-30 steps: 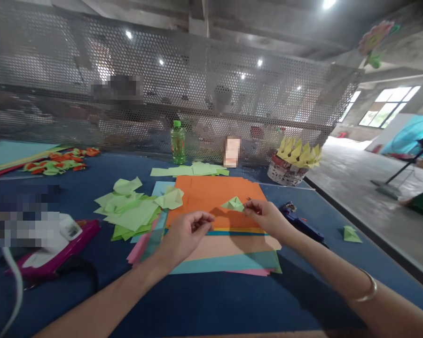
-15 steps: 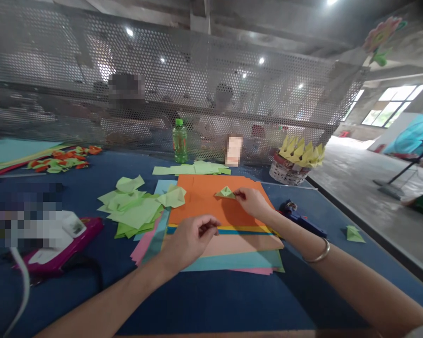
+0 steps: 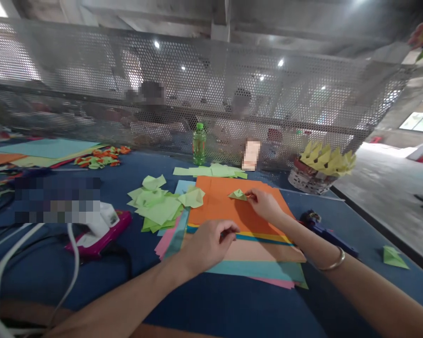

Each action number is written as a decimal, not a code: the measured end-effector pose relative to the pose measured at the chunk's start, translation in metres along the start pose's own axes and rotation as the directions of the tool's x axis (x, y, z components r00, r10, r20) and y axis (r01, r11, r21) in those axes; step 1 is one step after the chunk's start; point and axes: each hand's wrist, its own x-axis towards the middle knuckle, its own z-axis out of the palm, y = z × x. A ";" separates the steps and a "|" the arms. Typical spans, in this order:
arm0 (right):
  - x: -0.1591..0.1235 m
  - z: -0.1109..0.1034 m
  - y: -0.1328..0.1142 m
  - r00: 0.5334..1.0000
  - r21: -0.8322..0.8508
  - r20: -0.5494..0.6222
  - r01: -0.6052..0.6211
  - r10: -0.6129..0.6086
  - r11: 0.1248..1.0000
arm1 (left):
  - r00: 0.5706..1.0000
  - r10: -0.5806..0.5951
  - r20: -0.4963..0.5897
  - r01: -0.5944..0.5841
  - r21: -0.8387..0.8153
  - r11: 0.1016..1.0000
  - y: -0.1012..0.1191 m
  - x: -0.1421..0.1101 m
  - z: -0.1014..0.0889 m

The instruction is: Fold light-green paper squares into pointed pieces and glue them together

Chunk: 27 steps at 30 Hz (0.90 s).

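On the orange top sheet lies a small light-green folded paper triangle. My right hand pinches its right corner between thumb and fingertips. Nearer to me, my left hand hovers over the front of the paper stack, palm inward. Its fingers are loosely curled with a gap to the thumb, and nothing shows in them. Loose green paper squares are heaped left of the stack, and one pale green piece overlaps the orange sheet's left edge.
A green bottle stands by the perforated screen. At right are a basket with yellow folded points, a dark blue tool and another folded green piece. A magenta power strip with cables is at left.
The view has swung left, so everything appears further right. The hands and the folded triangle keep nearly the same places on the stack.
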 end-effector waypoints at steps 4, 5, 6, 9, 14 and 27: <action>0.001 0.002 0.005 1.000 -0.027 -0.011 0.014 -0.014 1.000 | 0.999 0.049 -0.007 -0.048 0.092 0.995 0.001 -0.002 -0.001; 0.002 0.003 0.005 1.000 -0.034 -0.015 0.022 -0.022 0.999 | 0.998 0.060 -0.012 -0.058 0.121 0.991 0.001 -0.002 -0.001; 0.002 0.004 0.006 0.999 -0.042 -0.019 0.031 -0.032 0.999 | 0.997 0.071 -0.019 -0.067 0.153 0.986 0.001 -0.002 -0.003; 0.001 0.004 0.003 0.997 -0.070 -0.038 0.063 -0.065 0.996 | 0.994 0.091 -0.057 -0.072 0.268 0.961 -0.006 0.004 -0.011; -0.011 -0.007 -0.004 0.989 -0.124 -0.066 0.127 -0.136 0.984 | 0.982 0.085 -0.169 0.010 0.497 0.868 -0.035 0.016 -0.041; -0.071 -0.033 0.001 0.956 -0.135 -0.020 0.289 -0.294 0.948 | 0.974 -0.022 -0.226 0.180 0.712 0.678 -0.071 0.022 -0.066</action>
